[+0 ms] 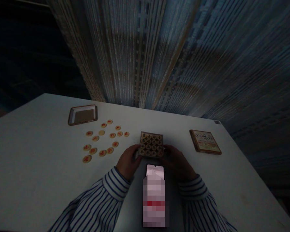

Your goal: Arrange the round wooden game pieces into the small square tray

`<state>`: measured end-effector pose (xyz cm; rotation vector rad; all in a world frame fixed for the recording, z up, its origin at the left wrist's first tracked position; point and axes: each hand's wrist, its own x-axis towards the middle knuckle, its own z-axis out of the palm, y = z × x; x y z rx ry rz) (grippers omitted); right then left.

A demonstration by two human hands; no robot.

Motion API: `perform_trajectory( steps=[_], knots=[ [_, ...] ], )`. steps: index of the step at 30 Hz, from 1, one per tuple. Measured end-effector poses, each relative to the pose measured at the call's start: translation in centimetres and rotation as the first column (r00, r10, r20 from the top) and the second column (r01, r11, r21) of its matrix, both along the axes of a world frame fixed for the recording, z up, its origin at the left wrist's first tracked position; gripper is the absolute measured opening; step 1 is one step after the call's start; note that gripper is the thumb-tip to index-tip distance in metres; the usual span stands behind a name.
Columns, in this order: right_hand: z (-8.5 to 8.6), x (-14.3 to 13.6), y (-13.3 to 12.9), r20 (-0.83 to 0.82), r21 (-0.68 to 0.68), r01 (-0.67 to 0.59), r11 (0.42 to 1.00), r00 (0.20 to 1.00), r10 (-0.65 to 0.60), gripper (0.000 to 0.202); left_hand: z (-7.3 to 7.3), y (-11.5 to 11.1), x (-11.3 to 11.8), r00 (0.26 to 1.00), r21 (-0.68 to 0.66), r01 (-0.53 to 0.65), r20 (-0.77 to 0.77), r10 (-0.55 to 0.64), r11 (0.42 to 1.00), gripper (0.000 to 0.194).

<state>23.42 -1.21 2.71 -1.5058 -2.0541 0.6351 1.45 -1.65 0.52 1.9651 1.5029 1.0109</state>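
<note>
While red-marked discs [102, 153] lie scattered at left, both hands hold a small box [151, 133] of dark-marked discs [148, 141].

From the head view, the left hand [128, 162] and right hand [181, 162] each have their grip closed on one side of the box, mid-tabletop [43, 145]; holding it from both sides probably keeps its rows level and their markings uncovered. A phone [155, 172] lies just nearer the person, perhaps so its lit screen can be read. An open tray [84, 115] lies beyond the loose discs; a flat patterned case [206, 141] is well apart at right. The tabletop is pale, the room dim, a striped curtain [147, 48] hanging behind.
</note>
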Motion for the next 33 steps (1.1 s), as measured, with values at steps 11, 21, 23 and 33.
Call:
perform_trajectory(
  steps=[11,21,23,33],
  knots=[
    [-0.2,0.1,-0.1,-0.004,0.047,-0.017,0.999,1.000,0.017,0.047,0.3,0.0,0.0,1.000,0.053,0.003,-0.022,-0.002,0.999,0.036],
    [0.5,-0.7,-0.2,-0.042,0.345,0.131,0.929,0.991,-0.124,0.024,0.5,-0.8,-1.1,0.993,0.210,-0.057,-0.091,0.078,0.976,0.027],
    [0.7,-1.2,-0.3,-0.035,0.382,0.121,0.916,0.993,-0.116,0.019,0.6,-1.1,-1.5,0.991,0.227,-0.059,-0.105,0.084,0.972,0.027],
    [1.4,-3.0,-1.0,0.017,0.428,0.024,0.903,0.999,-0.034,0.013,1.1,-2.8,-3.7,0.976,0.272,-0.100,-0.161,0.147,0.957,0.028]
  ],
)
